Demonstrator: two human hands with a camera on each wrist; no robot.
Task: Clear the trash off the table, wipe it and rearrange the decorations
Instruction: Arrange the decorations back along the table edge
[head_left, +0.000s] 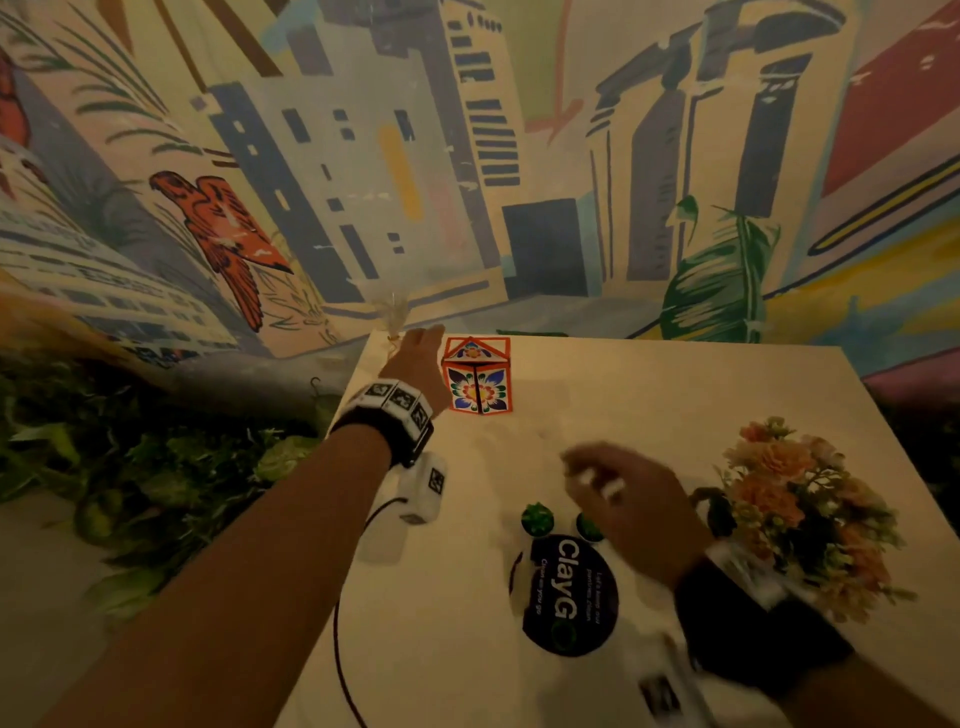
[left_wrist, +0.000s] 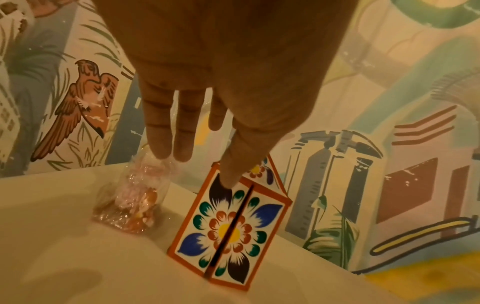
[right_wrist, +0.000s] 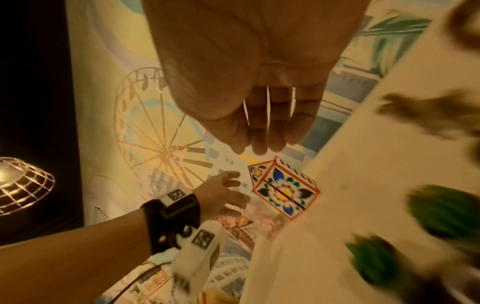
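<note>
At the far left corner of the pale table stands a clear plastic bag with brownish bits inside. My left hand reaches over that corner, its straight fingers just above the bag's top. Its thumb lies against the top of a floral paper box with orange edges. My right hand hovers, blurred, above the middle of the table, over two small green plants. Its fingers hang together and hold nothing.
A bouquet of orange flowers stands at the right of the table. A round black "ClayG" sign lies near the front. Green foliage fills the floor left of the table. A painted mural wall rises behind the far edge.
</note>
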